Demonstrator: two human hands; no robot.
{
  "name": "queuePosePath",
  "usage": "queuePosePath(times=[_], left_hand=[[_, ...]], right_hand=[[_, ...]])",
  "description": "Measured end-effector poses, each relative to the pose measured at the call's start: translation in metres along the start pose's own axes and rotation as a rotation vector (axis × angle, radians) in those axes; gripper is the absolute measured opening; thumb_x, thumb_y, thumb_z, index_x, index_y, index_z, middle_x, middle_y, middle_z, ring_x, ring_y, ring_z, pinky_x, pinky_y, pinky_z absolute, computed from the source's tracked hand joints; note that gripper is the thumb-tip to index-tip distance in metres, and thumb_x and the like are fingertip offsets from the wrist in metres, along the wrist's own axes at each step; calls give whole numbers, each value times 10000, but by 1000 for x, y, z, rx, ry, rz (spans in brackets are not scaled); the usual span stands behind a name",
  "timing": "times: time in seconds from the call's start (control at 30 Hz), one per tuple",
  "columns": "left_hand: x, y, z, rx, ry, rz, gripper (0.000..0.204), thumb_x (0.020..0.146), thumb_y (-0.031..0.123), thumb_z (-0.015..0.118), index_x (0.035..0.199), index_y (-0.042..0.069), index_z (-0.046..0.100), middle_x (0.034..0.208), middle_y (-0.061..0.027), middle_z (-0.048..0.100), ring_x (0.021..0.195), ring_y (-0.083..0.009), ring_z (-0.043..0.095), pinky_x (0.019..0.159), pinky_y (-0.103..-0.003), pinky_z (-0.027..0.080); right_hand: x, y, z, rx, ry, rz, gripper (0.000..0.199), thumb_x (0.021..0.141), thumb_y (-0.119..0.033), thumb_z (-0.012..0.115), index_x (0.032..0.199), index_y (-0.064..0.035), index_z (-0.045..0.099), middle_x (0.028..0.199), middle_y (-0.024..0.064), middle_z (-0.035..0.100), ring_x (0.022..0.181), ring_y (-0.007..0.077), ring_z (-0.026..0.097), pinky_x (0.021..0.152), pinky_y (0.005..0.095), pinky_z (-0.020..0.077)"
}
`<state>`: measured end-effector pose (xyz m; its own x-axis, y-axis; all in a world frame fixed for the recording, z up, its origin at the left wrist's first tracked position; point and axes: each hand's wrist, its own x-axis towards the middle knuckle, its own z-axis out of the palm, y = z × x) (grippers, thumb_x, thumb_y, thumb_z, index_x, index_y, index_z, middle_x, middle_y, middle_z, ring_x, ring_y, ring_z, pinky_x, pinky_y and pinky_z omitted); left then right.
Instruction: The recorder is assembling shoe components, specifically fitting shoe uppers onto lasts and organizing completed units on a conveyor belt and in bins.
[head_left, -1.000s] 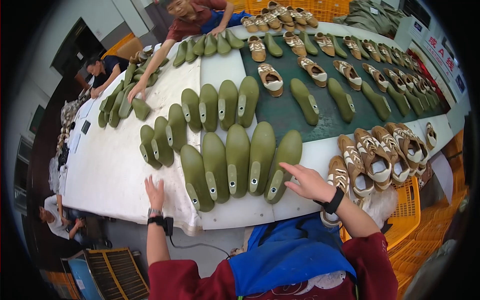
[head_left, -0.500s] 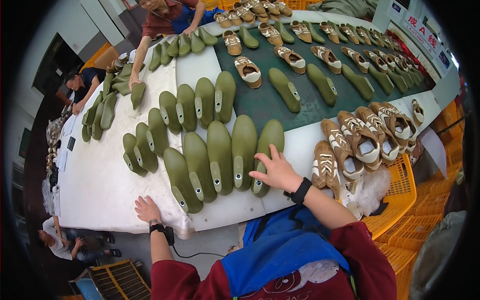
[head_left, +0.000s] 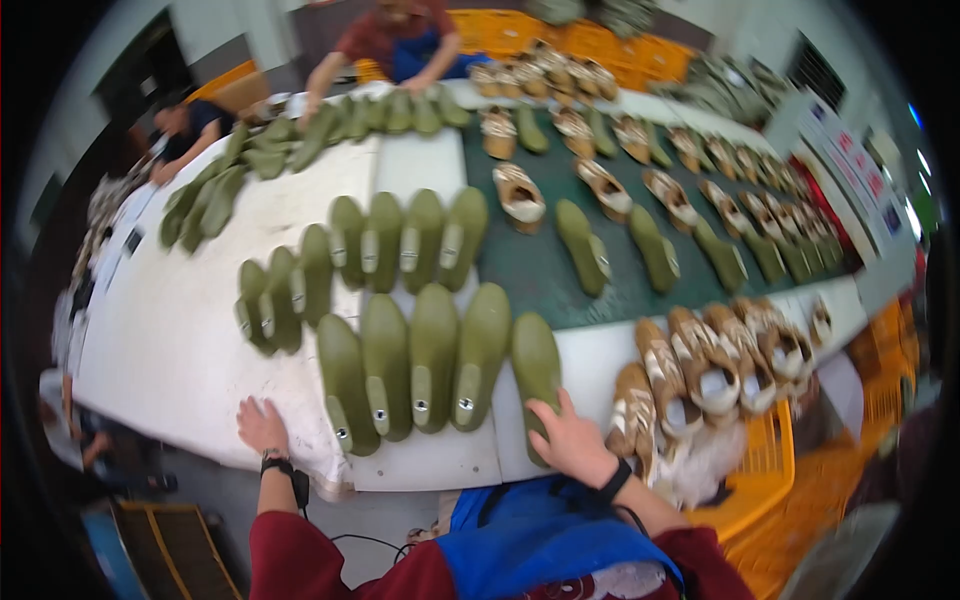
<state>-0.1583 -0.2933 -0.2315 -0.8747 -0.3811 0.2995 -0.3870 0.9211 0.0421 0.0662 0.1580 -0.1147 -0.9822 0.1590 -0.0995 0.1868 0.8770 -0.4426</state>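
My right hand (head_left: pixel 573 438) is closed round the heel end of a green shoe last (head_left: pixel 537 352), its thumb and fingers on the sides. That last lies at the right end of the front row, a small gap from its neighbour. Beside it, several more green shoe lasts (head_left: pixel 430 350) lie side by side with small metal-ringed holes in their near ends. A shorter row of green lasts (head_left: pixel 405 240) lies behind these. My left hand (head_left: pixel 263 427) rests flat on the white tabletop (head_left: pixel 170 330) near the front edge, fingers spread, holding nothing.
A green conveyor belt (head_left: pixel 540 310) carries brown-and-white sneakers (head_left: pixel 520 196) and lasts in rows. More sneakers (head_left: pixel 690 380) stand at the right edge above a yellow crate (head_left: pixel 770 440). Across the table a co-worker (head_left: pixel 395 40) reaches over lasts; another person (head_left: pixel 190 130) sits at the far left.
My right hand has closed on the end last and shifted it slightly away from the row. The co-worker's hand has drawn back to the far lasts. The head view has tilted up.
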Motion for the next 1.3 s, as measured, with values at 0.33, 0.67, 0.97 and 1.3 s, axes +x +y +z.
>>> queuePosePath(times=[0.33, 0.67, 0.97, 1.3], left_hand=[[-8, 19, -1, -187, 100, -32, 441, 799, 345, 525, 1161, 92, 515, 1277, -105, 441, 1204, -307, 352, 1000, -503, 235], [-8, 30, -5, -217, 60, -36, 444, 802, 336, 527, 1169, 88, 507, 1290, -102, 431, 1212, -308, 342, 1009, -498, 213], [-6, 28, -2, -211, 84, -23, 438, 798, 328, 536, 1164, 90, 507, 1269, -101, 442, 1202, -304, 350, 999, -496, 232], [-13, 16, -3, -191, 72, -29, 435, 807, 333, 530, 1171, 95, 506, 1276, -108, 440, 1203, -306, 353, 1002, -498, 232]], right_hand=[[-14, 7, -3, -41, 70, -56, 443, 730, -243, 612, 1144, -171, 476, 1140, 361, 405, 811, 453, 565, 651, 444, 494], [-7, -2, -15, 36, 7, 15, 456, 726, -217, 614, 1150, -158, 458, 1150, 347, 409, 872, 467, 536, 728, 460, 473], [-5, 12, -6, 10, 67, -51, 448, 719, -206, 610, 1141, -155, 467, 1110, 378, 414, 855, 470, 548, 649, 449, 491], [-15, 7, -2, 13, 63, -13, 448, 717, -193, 610, 1142, -171, 469, 1127, 364, 407, 805, 458, 560, 637, 447, 493]])
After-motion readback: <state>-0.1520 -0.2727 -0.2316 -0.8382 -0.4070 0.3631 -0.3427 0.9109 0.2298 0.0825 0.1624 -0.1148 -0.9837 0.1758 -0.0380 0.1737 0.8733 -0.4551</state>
